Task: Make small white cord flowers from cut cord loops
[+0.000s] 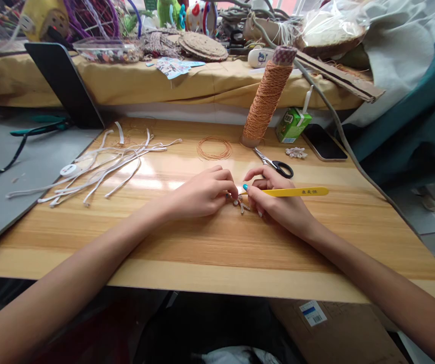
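Yellow tweezers (pixel 293 192) lie in my right hand (pixel 278 199), pinched between thumb and fingers, with their tip pointing left. My left hand (pixel 206 192) has its fingertips closed on a small piece of knotted whitish cord (pixel 243 206) with short loose ends. The tweezers' tip meets this piece close to my left fingertips; the exact contact is hidden. Just beyond my right hand lie scissors with black handles (pixel 281 169). A coil of thin orange cord (pixel 214 147) rests on the wooden board (pixel 202 247) beyond my left hand.
Several white cords (pixel 99 167) spread over the board's left side. A tilted spool of orange cord (pixel 267 98) stands at the back, near a green drink carton (pixel 292 125), a small white knotted piece (pixel 296 152) and a phone (pixel 324 142). A dark tablet (pixel 64 83) leans at the back left.
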Motion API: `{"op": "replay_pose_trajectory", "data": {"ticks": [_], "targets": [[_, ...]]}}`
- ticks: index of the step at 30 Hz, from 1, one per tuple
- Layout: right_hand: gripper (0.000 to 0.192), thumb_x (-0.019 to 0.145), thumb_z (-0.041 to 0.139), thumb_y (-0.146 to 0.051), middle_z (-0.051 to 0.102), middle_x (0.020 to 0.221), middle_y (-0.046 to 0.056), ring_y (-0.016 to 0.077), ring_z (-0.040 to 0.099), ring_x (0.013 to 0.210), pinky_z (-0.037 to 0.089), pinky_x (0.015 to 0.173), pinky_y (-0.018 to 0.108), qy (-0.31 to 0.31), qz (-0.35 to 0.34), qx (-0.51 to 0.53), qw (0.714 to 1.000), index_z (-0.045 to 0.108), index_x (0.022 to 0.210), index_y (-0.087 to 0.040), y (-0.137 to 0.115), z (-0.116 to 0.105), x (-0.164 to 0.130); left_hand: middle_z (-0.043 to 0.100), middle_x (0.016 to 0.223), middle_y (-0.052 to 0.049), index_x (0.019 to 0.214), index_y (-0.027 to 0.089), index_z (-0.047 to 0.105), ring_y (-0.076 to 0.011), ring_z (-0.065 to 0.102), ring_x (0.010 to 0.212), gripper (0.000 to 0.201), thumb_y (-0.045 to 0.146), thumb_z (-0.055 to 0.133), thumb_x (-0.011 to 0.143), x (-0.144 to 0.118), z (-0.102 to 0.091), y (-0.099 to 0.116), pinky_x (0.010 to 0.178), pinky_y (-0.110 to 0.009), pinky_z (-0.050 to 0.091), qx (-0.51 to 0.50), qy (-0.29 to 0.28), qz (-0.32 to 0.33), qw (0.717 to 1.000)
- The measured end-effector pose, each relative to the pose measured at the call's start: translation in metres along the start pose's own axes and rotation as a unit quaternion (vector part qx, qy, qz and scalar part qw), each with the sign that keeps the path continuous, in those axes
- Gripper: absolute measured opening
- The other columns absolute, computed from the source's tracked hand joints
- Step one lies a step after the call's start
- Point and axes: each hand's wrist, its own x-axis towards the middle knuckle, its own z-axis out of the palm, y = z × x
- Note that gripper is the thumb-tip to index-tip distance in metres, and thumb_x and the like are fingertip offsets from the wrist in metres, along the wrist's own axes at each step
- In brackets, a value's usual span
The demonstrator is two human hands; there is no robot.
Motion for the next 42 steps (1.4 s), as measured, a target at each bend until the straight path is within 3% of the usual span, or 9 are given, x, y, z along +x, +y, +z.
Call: {"op": "replay_pose_trajectory", "data": {"ticks": [7,12,16,18,21,25,31,38,42], "targets": [[0.009,0.076,0.043,-0.011,0.049,0.051,-0.007,0.0049,0.040,0.040,0.030,0.043,0.019,0.001,-0.040,-0.064,0.997,0.042,0.079,-0.019,-0.004,0.000,0.000,0.054,0.083,-0.006,0.081,0.015,0.061,-0.0144,0.046,0.080,0.025,0.007,0.038,0.076,0.001,0.003,0.000,0.074,-0.027,0.040,-0.027,0.004,0.004,1.000],[0.011,0.073,0.041,-0.009,0.047,0.054,-0.006,0.0054,0.041,0.042,0.031,0.045,0.020,0.003,-0.050,-0.070,0.996,0.040,0.074,-0.020,-0.003,0.001,0.000,0.054,0.082,-0.006,0.076,0.016,0.061,-0.0152,0.045,0.080,0.022,0.010,0.040,0.077,0.001,0.004,0.000,0.074,-0.028,0.039,0.009,0.008,0.004,1.000],[0.011,0.074,0.042,-0.010,0.047,0.055,-0.006,0.0062,0.042,0.044,0.034,0.046,0.022,0.053,-0.074,-0.088,0.992,0.042,0.075,-0.021,-0.001,0.002,-0.005,0.053,0.088,-0.006,0.086,0.015,0.056,-0.0150,0.046,0.082,0.020,0.010,0.042,0.073,0.002,0.007,0.004,0.074,-0.029,0.040,-0.024,0.060,-0.061,0.996],[0.009,0.076,0.042,-0.013,0.047,0.057,-0.005,0.0067,0.043,0.044,0.036,0.046,0.022,0.106,-0.096,-0.084,0.986,0.043,0.079,-0.022,-0.001,0.004,-0.008,0.054,0.091,-0.007,0.099,0.013,0.049,-0.0138,0.047,0.080,0.026,0.014,0.044,0.074,0.003,0.009,0.007,0.071,-0.028,0.041,-0.107,0.091,-0.123,0.982],[0.008,0.079,0.043,-0.016,0.050,0.062,-0.004,0.0072,0.046,0.047,0.040,0.046,0.023,0.167,-0.154,-0.063,0.972,0.045,0.082,-0.022,-0.001,0.008,-0.011,0.056,0.090,-0.005,0.108,0.014,0.043,-0.0121,0.050,0.075,0.036,0.027,0.050,0.075,0.005,0.011,0.010,0.067,-0.026,0.041,-0.270,0.094,-0.194,0.938],[0.010,0.079,0.047,-0.016,0.052,0.062,-0.005,0.0064,0.049,0.046,0.042,0.044,0.021,0.169,-0.226,-0.019,0.959,0.045,0.085,-0.023,0.001,0.012,-0.011,0.058,0.088,-0.005,0.098,0.014,0.051,-0.0129,0.054,0.078,0.032,0.032,0.055,0.072,0.007,0.013,0.017,0.071,-0.027,0.041,-0.438,0.074,-0.208,0.871],[0.014,0.078,0.051,-0.018,0.052,0.057,-0.007,0.0066,0.049,0.044,0.041,0.042,0.020,0.179,-0.187,0.019,0.966,0.044,0.089,-0.023,0.002,0.008,-0.007,0.059,0.078,-0.002,0.080,0.013,0.059,-0.0098,0.051,0.073,0.016,0.026,0.055,0.072,0.009,0.012,0.029,0.067,-0.023,0.040,-0.532,0.124,-0.260,0.796],[0.012,0.071,0.061,-0.022,0.054,0.067,-0.003,0.0084,0.054,0.054,0.046,0.050,0.022,0.227,-0.191,0.008,0.955,0.051,0.078,-0.022,0.006,-0.003,-0.004,0.059,0.075,-0.002,0.076,0.012,0.054,-0.0067,0.049,0.059,0.009,0.020,0.052,0.072,0.009,0.012,0.029,0.056,-0.021,0.042,-0.542,0.144,-0.285,0.777],[0.016,0.068,0.065,-0.019,0.056,0.071,-0.002,0.0103,0.058,0.060,0.049,0.056,0.023,0.157,-0.220,-0.010,0.963,0.053,0.078,-0.021,0.010,-0.005,-0.003,0.054,0.066,0.001,0.074,0.012,0.054,-0.0057,0.048,0.054,0.009,0.021,0.052,0.071,0.009,0.012,0.028,0.052,-0.019,0.042,-0.528,0.136,-0.279,0.790]]}}
